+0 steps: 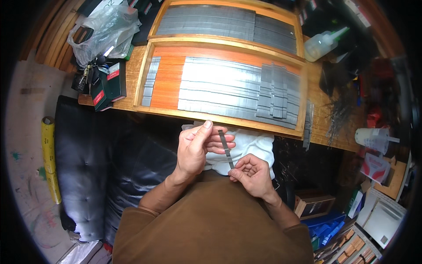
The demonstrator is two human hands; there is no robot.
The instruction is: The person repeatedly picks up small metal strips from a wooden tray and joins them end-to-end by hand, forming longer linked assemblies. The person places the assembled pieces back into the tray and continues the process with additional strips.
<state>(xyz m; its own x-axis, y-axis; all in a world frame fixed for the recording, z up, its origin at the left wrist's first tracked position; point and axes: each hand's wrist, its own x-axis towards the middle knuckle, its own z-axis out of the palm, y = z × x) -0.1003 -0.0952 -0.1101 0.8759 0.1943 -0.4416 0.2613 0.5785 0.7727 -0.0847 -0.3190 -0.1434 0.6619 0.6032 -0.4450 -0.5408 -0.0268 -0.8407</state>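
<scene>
Head view: your right hand (251, 177) had its thumb and fingers pinched on the lower end of 1 thin dark strip (226, 149), which slanted up and leftward from that grip. Your left hand (193, 149) was wide, its thumb raised apart from the fingers; the strip's upper end lay in front of those fingers, and whether they touched could not be told. Behind and below both hands you had a white cloth (264, 147). Just beyond your left hand, a near tray (167, 83) with a wooden rim and an orange floor held a broad block of grey strips (220, 86), with a raised stack (272, 90) toward its right end. Farther out past both hands sat a 2nd tray (159, 17), also filled with strips. Beyond your left hand and leftward were dark boxes (116, 81), keys (94, 70) and a clear plastic bag (110, 26). Beyond your right hand and rightward stood a squeeze bottle (318, 46), with a cup (373, 137) nearer you. Well left of your left hand, a yellow tube (49, 160) lay beside a black padded seat (83, 163).
</scene>
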